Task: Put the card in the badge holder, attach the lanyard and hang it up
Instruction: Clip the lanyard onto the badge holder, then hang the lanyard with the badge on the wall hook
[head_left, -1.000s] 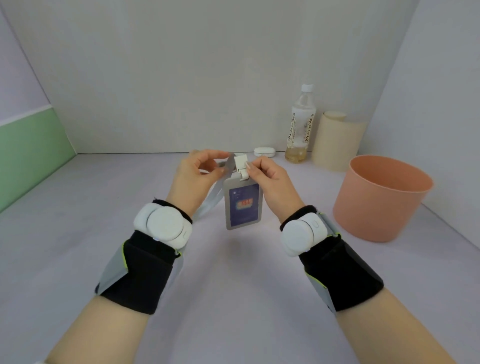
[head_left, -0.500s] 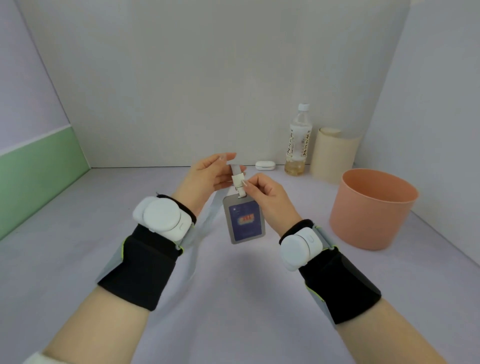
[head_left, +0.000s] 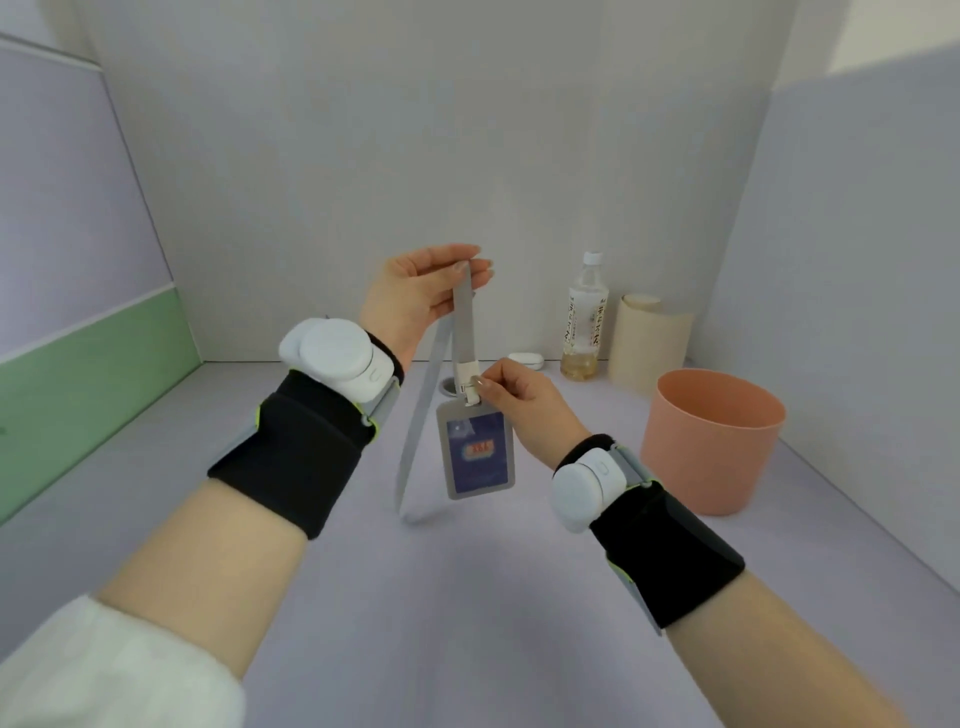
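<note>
A grey badge holder (head_left: 477, 452) with a dark blue card (head_left: 478, 451) inside hangs upright above the table. A white clip (head_left: 467, 382) joins its top to a grey lanyard (head_left: 462, 317). My left hand (head_left: 418, 296) is raised and pinches the lanyard strap near its top between thumb and fingers. The rest of the strap loops down to the left of the holder, its low end near the table. My right hand (head_left: 524, 402) pinches the white clip at the holder's top edge. Both wrists wear black bands with white devices.
A salmon-pink tub (head_left: 711, 441) stands at the right. Behind it are a cream cylinder (head_left: 649, 340), a clear bottle (head_left: 584, 322) with yellowish liquid and a small white case (head_left: 525, 359) by the back wall. A small round fitting (head_left: 448, 385) sits on the lilac table (head_left: 467, 597).
My left hand has risen and slid up the lanyard, pulling the strap straight. The badge holder now hangs below it, with my right hand still on the clip.
</note>
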